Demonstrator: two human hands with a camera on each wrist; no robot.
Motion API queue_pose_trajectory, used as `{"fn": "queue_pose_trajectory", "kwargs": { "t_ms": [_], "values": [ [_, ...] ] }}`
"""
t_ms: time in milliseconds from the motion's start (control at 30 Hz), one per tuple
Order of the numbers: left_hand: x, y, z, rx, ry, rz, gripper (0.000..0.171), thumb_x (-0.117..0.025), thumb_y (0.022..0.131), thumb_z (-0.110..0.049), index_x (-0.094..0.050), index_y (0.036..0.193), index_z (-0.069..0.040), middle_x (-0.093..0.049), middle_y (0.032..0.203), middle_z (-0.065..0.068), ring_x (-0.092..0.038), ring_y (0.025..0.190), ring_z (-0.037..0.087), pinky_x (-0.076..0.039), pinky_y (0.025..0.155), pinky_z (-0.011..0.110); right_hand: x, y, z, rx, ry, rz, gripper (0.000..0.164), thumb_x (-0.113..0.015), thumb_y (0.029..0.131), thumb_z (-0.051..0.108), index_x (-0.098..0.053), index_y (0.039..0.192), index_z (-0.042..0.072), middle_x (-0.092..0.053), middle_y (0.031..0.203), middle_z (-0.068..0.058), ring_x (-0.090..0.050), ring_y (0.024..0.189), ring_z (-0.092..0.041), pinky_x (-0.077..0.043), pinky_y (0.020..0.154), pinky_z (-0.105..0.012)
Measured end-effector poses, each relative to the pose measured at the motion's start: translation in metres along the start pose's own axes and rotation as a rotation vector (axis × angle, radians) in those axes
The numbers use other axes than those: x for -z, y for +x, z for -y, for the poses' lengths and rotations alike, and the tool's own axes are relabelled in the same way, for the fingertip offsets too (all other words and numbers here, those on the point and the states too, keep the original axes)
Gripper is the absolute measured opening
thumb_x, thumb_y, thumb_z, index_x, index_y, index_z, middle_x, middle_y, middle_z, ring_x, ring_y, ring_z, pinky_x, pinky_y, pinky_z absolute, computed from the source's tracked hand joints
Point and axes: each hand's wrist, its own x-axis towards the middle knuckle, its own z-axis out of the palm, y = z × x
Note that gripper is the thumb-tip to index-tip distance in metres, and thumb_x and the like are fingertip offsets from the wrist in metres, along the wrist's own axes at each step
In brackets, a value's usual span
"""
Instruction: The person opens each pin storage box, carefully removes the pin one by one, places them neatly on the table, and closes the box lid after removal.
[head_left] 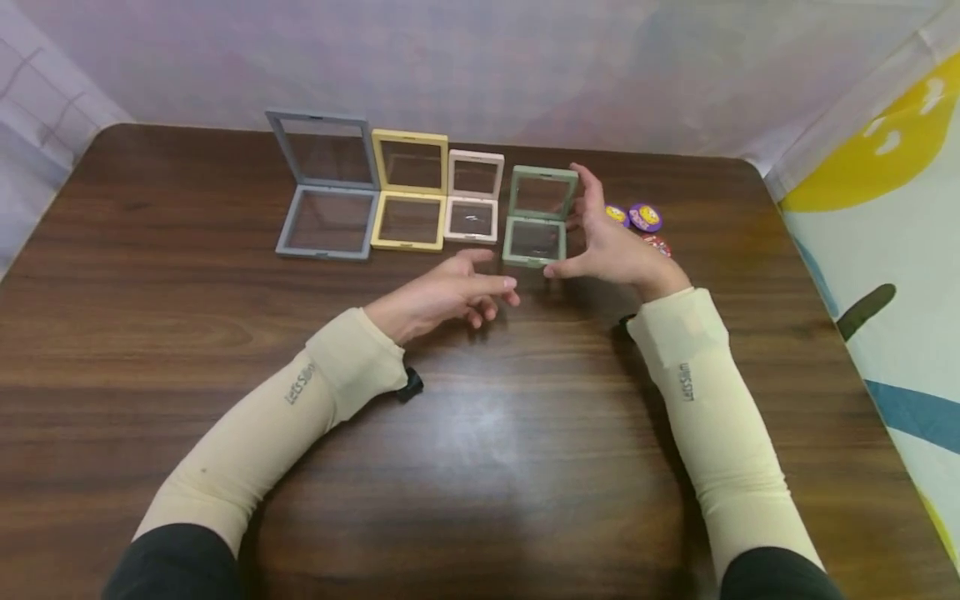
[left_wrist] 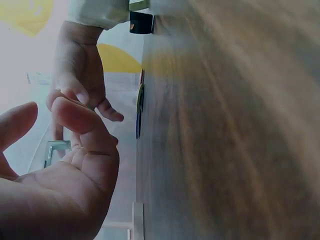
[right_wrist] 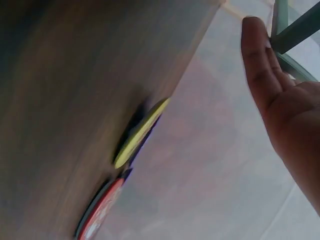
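My right hand (head_left: 615,250) is at the right side of a small green display frame (head_left: 537,219), which stands unfolded in an L shape with clear windows. Its thumb is by the frame's front edge, while the fingers reach up along the right side; in the right wrist view those fingers lie straight against the green frame (right_wrist: 300,27). Whether the thumb touches is unclear. Loosely bent and holding nothing, my left hand (head_left: 442,296) hovers over the table in front of a pale pink frame (head_left: 472,199).
Left of the pink frame stand a yellow frame (head_left: 408,196) and a larger grey-blue frame (head_left: 336,190), both unfolded. Two purple-and-yellow round badges (head_left: 646,217) and a red round badge (head_left: 658,244) lie right of my right hand. A cloth-covered wall (head_left: 480,75) borders the table's back.
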Motion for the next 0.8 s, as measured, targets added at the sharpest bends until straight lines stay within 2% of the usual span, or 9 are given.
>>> {"fn": "queue_pose_trajectory", "kwargs": {
  "t_ms": [67,233,300,467,700,800],
  "values": [
    [0.000,0.000,0.000,0.009,-0.010,-0.002,0.077,-0.058,0.095,-0.013,-0.004,0.149,-0.008,-0.067,0.082,0.003,-0.054,0.056,0.010,-0.045,0.050,0.021,0.004,0.005,-0.002,-0.051,-0.009,0.010,0.125,-0.080,0.073,0.004,0.021,0.144,0.029,-0.034,0.142,-0.023,-0.040,0.128,-0.039,-0.034,0.106,-0.056],
    [0.003,-0.001,0.001,0.004,-0.021,-0.007,0.077,-0.058,0.095,-0.014,-0.003,0.149,-0.011,-0.067,0.085,0.004,-0.054,0.058,0.011,-0.044,0.052,0.022,0.011,0.025,-0.006,-0.171,-0.096,0.052,0.126,-0.081,0.074,0.019,0.023,0.144,0.028,-0.019,0.151,-0.026,-0.026,0.139,-0.039,-0.026,0.114,-0.053],
    [0.002,-0.001,0.001,0.001,-0.022,-0.003,0.076,-0.058,0.095,-0.015,-0.004,0.149,-0.011,-0.067,0.086,0.004,-0.054,0.058,0.012,-0.044,0.052,0.023,0.013,0.034,-0.007,-0.206,-0.127,0.070,0.127,-0.082,0.074,0.022,0.024,0.144,0.025,-0.019,0.151,-0.025,-0.024,0.140,-0.036,-0.023,0.117,-0.051],
    [0.002,-0.001,0.000,-0.001,-0.009,0.002,0.074,-0.058,0.095,-0.015,-0.008,0.148,-0.013,-0.067,0.088,0.005,-0.054,0.059,0.012,-0.045,0.053,0.023,0.015,0.050,-0.006,-0.246,-0.186,0.131,0.128,-0.081,0.075,0.021,0.028,0.143,0.017,-0.017,0.151,-0.023,-0.018,0.142,-0.032,-0.015,0.120,-0.048],
    [0.001,0.000,-0.001,0.007,0.013,0.013,0.070,-0.058,0.095,-0.015,-0.013,0.148,-0.012,-0.066,0.089,0.005,-0.053,0.059,0.012,-0.045,0.053,0.023,0.020,0.059,-0.005,-0.291,-0.242,0.193,0.121,-0.077,0.079,0.020,0.025,0.143,0.009,-0.002,0.155,-0.024,-0.003,0.146,-0.031,-0.009,0.121,-0.046],
    [0.000,-0.001,-0.001,0.006,0.010,0.023,0.069,-0.058,0.095,-0.014,-0.014,0.148,-0.012,-0.066,0.089,0.005,-0.053,0.059,0.012,-0.045,0.053,0.023,0.020,0.063,-0.005,-0.305,-0.354,0.210,0.120,-0.076,0.080,0.025,0.024,0.143,0.002,0.007,0.155,-0.027,0.003,0.147,-0.034,-0.006,0.122,-0.048]
  ]
}}
